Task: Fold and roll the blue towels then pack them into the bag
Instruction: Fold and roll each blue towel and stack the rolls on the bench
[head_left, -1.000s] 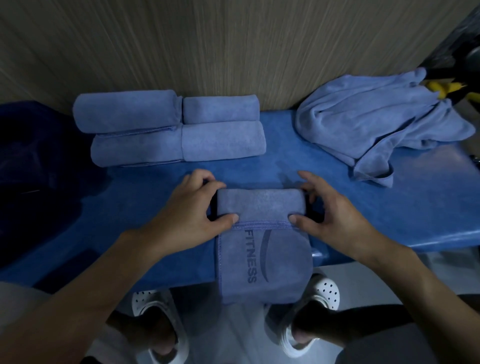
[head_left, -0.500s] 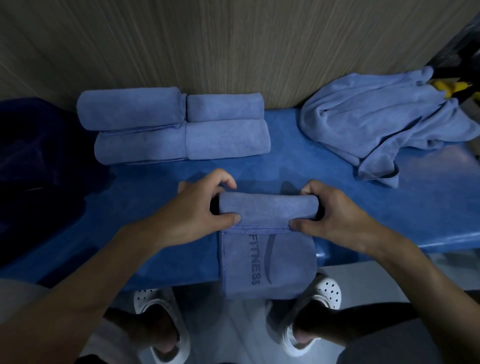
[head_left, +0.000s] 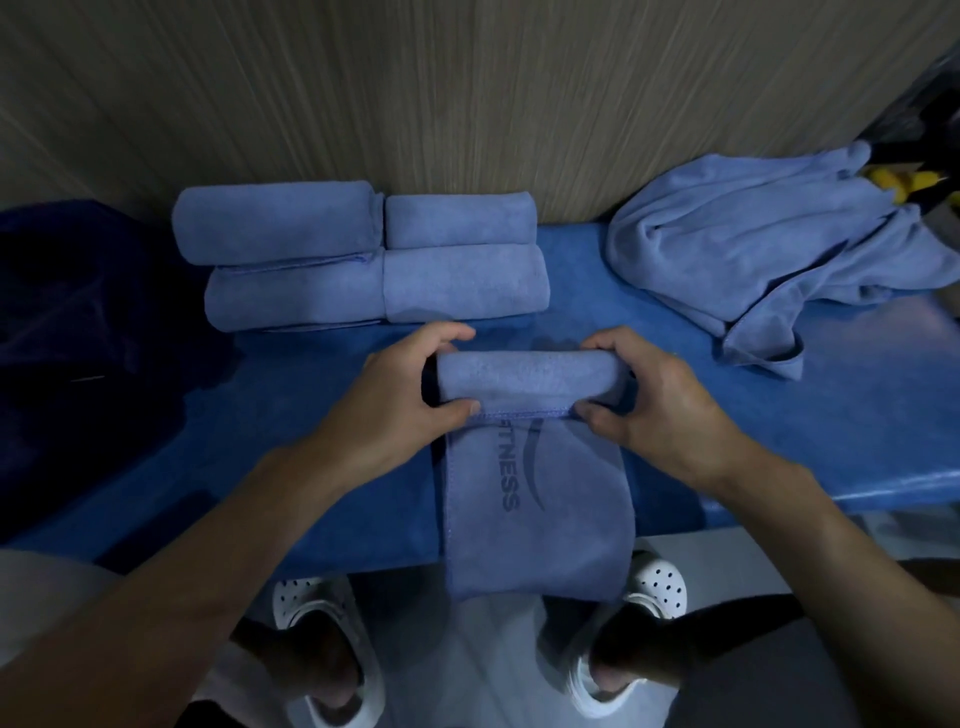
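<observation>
Left hand (head_left: 395, 395) and right hand (head_left: 654, 410) each grip one end of the half-rolled towel (head_left: 530, 379), fingers (head_left: 447, 332) curled over the roll and thumbs pressed at its stitched hem. The roll lies mid table (head_left: 779, 415) by the near edge, and its FITNESS-printed tail hangs over that edge. Four finished rolls (head_left: 363, 260) sit two by two at the back edge, left of centre. One loose towel heap (head_left: 769, 239) lies at the back right corner. Blue table surface shows between roll and heap.
</observation>
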